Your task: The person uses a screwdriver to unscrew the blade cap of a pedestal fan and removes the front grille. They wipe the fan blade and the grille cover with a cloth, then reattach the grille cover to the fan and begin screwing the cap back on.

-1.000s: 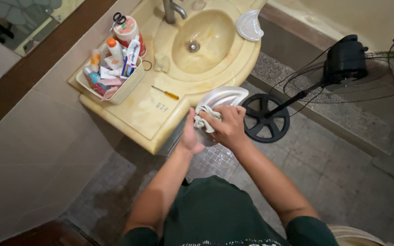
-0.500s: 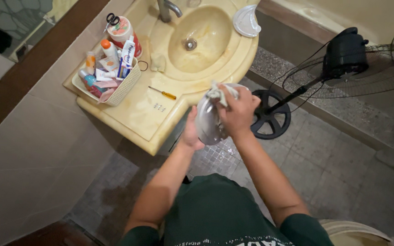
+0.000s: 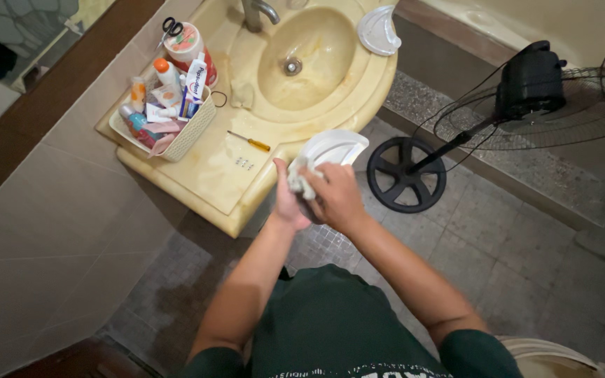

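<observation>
My left hand (image 3: 287,199) grips the near edge of a round white plastic fan part (image 3: 337,148), held just off the front corner of the yellowish sink counter (image 3: 211,178). My right hand (image 3: 334,198) presses a crumpled white cloth (image 3: 301,178) against that part. The lower half of the white part is hidden behind both hands.
A basin (image 3: 309,56) with tap (image 3: 257,12) is set in the counter. On the counter lie a small yellow-handled screwdriver (image 3: 250,142), several screws (image 3: 244,164), a basket of toiletries (image 3: 166,115), and another white part (image 3: 378,31). A black pedestal fan (image 3: 526,91) with round base (image 3: 406,175) lies right.
The white part has tilted from edge-on to flatter, and my right hand with the cloth has shifted down over its near side.
</observation>
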`<state>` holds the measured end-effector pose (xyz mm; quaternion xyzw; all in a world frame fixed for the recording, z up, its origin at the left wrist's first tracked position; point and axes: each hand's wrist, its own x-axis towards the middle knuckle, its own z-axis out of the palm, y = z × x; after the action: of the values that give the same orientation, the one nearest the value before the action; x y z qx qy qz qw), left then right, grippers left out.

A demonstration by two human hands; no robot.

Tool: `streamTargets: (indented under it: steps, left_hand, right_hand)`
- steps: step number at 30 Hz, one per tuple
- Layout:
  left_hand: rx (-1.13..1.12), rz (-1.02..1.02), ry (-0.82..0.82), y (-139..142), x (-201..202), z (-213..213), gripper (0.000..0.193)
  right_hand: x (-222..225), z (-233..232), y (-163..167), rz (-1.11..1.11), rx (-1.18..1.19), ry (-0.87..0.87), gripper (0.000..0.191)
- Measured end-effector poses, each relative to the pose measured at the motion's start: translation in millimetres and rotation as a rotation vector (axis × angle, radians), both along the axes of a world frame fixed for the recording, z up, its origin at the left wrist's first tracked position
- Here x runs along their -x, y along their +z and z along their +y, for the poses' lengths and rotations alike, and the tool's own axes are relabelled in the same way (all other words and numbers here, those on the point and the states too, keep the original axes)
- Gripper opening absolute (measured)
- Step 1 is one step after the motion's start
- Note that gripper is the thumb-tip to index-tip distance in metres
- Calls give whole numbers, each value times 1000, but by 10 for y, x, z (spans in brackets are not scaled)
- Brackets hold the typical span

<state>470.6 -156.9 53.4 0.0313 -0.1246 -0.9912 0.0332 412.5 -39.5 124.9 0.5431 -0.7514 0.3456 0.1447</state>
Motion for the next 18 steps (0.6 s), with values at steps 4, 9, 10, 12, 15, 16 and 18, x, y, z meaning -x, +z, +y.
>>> streamTargets:
  steps: [4, 9, 10, 12, 15, 16, 18]
  left_hand:
    - [48, 62, -59, 127, -86, -132, 104]
    - [115, 198, -62, 306, -179, -259, 103]
    - [81, 224, -78, 319, -201, -261, 102]
    - [17, 275, -112, 318, -231, -266, 99]
    - [68, 197, -53, 236, -206, -209, 90]
    - [59, 131, -35, 193, -201, -192, 88]
    - [52, 11, 0, 125, -136, -203, 83]
  right_hand:
    - [-10, 128, 63, 165, -21, 294, 52]
    - [60, 338, 93, 326, -121, 469, 50]
    - [109, 359, 98, 333, -142, 484, 50]
    - [213, 407, 118, 323, -138, 410, 50]
    - [375, 477, 184, 298, -73, 213, 54]
    - [396, 498, 199, 304, -53, 199, 55]
    - [421, 503, 222, 318, -32, 143, 56]
